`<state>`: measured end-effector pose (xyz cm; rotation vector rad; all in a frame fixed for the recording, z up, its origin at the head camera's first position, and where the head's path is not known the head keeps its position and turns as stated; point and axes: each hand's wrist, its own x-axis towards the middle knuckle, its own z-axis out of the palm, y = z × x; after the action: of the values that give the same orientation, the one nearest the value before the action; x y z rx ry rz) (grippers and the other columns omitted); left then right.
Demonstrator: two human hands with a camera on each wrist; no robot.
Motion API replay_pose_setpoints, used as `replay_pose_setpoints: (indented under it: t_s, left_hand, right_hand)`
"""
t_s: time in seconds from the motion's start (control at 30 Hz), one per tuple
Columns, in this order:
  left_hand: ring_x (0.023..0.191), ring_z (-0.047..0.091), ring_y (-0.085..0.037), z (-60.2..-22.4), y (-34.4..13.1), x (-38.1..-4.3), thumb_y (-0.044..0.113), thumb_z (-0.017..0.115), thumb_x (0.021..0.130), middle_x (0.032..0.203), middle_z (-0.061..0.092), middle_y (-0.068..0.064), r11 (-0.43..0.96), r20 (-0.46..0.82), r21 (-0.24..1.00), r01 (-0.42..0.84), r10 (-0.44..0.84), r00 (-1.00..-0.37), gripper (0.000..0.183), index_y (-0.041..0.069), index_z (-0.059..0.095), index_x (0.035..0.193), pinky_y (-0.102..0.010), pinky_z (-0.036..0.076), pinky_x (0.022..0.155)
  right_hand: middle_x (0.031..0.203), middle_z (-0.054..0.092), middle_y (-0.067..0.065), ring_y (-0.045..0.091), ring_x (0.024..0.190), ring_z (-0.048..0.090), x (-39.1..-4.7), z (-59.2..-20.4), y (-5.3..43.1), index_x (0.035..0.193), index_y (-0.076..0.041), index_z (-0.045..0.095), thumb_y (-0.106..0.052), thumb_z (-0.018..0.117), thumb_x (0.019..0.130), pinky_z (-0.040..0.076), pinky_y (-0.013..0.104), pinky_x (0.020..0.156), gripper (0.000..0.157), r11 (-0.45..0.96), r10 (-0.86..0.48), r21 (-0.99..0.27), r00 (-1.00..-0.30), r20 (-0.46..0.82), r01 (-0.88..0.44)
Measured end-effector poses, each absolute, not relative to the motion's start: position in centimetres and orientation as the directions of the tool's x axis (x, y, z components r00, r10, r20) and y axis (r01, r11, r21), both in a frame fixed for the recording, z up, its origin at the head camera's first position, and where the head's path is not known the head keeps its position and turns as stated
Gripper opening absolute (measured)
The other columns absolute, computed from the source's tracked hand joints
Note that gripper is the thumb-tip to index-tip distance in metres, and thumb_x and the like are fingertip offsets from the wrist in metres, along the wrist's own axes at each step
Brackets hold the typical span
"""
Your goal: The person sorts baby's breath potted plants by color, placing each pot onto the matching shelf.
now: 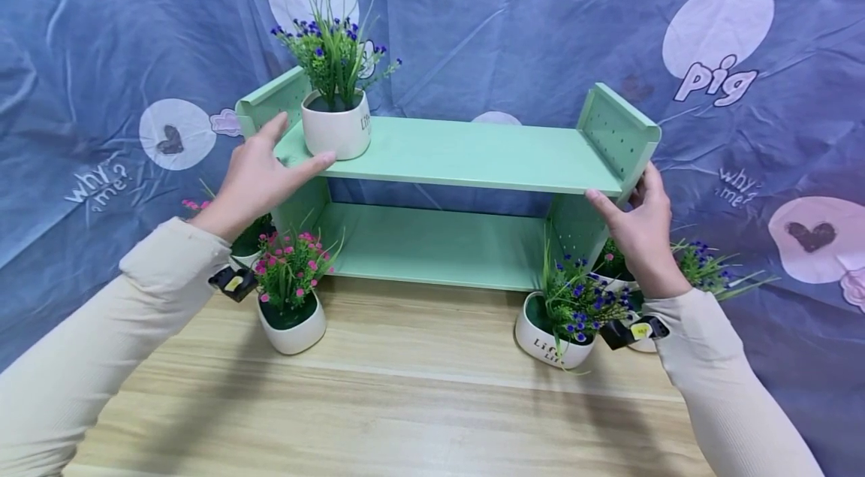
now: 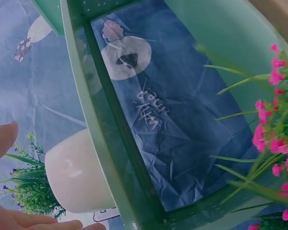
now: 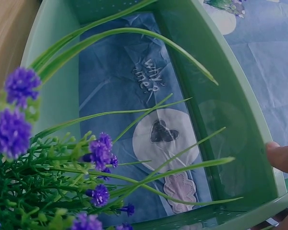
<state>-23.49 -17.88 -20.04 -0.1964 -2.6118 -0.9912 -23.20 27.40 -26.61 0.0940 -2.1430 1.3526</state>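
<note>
A light-green two-tier shelf (image 1: 473,154) stands on the wooden table. On its upper board, at the left end, sits a white pot (image 1: 336,130) with grass and small blue-purple flowers. My left hand (image 1: 260,173) is beside this pot, thumb and fingers spread wide. In the left wrist view, the white pot (image 2: 77,175) shows beyond the spread fingers, with no clear grip on it. My right hand (image 1: 642,225) holds the shelf's right end, thumb at the front edge and fingers behind the side panel. The right wrist view shows the thumb (image 3: 283,157) against the green edge.
A pink-flowered pot (image 1: 292,323) stands before the shelf's left end, another partly hidden behind my left wrist. Before the right end is a purple-flowered pot (image 1: 554,342); more pots stand behind my right wrist. A blue patterned cloth (image 1: 459,26) hangs behind.
</note>
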Motion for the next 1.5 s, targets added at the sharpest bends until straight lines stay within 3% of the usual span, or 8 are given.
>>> replay_pose_setpoints:
  t_s: [0.63,0.87,1.07,1.3,1.5]
  left_hand:
    - [0.135,0.029,-0.048,-24.6,-20.3,-19.4,0.052,0.066,0.085,0.157,0.023,-0.013,0.699,0.333,0.671,0.248,0.014,-0.943,0.093,0.018,0.016,0.155,-0.063,0.029,0.106]
    - [0.142,0.023,-0.037,-26.5,-22.2,-18.9,0.045,0.072,0.083,0.157,0.024,-0.011,0.657,0.347,0.711,0.25,-0.019,-0.937,0.092,0.02,0.019,0.154,-0.057,0.025,0.111]
    - [0.142,0.021,-0.036,-28.1,-23.7,-18.3,0.039,0.072,0.085,0.157,0.022,-0.01,0.631,0.359,0.731,0.26,-0.032,-0.933,0.091,0.021,0.016,0.154,-0.054,0.022,0.113]
    - [0.144,0.019,-0.028,-29.9,-24.9,-17.5,0.032,0.07,0.087,0.157,0.022,-0.012,0.571,0.367,0.784,0.244,-0.109,-0.924,0.087,0.018,0.016,0.154,-0.043,0.019,0.117]
    - [0.143,0.021,-0.03,-31.1,-25.9,-17.0,0.03,0.07,0.087,0.157,0.025,-0.011,0.566,0.362,0.799,0.201,-0.187,-0.913,0.086,0.021,0.017,0.154,-0.041,0.018,0.117]
  right_hand:
    - [0.141,0.043,0.008,0.023,0.127,0.045,-23.2,-26.8,27.6,0.149,-0.026,0.028,-0.017,0.069,0.089,0.045,0.035,0.1,0.073,0.479,0.238,-0.796,-0.818,0.524,-0.37]
    - [0.141,0.044,0.008,0.023,0.126,0.046,-23.2,-26.8,27.6,0.149,-0.026,0.029,-0.017,0.069,0.089,0.046,0.034,0.1,0.073,0.487,0.242,-0.792,-0.815,0.527,-0.368]
    - [0.141,0.044,0.008,0.024,0.126,0.046,-23.1,-26.8,27.6,0.149,-0.027,0.028,-0.018,0.069,0.089,0.046,0.036,0.1,0.074,0.496,0.243,-0.792,-0.819,0.521,-0.356]
    - [0.141,0.045,0.008,0.025,0.126,0.047,-23.2,-26.7,27.7,0.149,-0.026,0.03,-0.017,0.07,0.088,0.046,0.035,0.1,0.074,0.489,0.246,-0.793,-0.814,0.526,-0.365]
    - [0.141,0.045,0.008,0.024,0.126,0.047,-23.2,-26.8,27.7,0.149,-0.027,0.03,-0.017,0.07,0.088,0.046,0.036,0.1,0.073,0.486,0.248,-0.795,-0.815,0.524,-0.363]
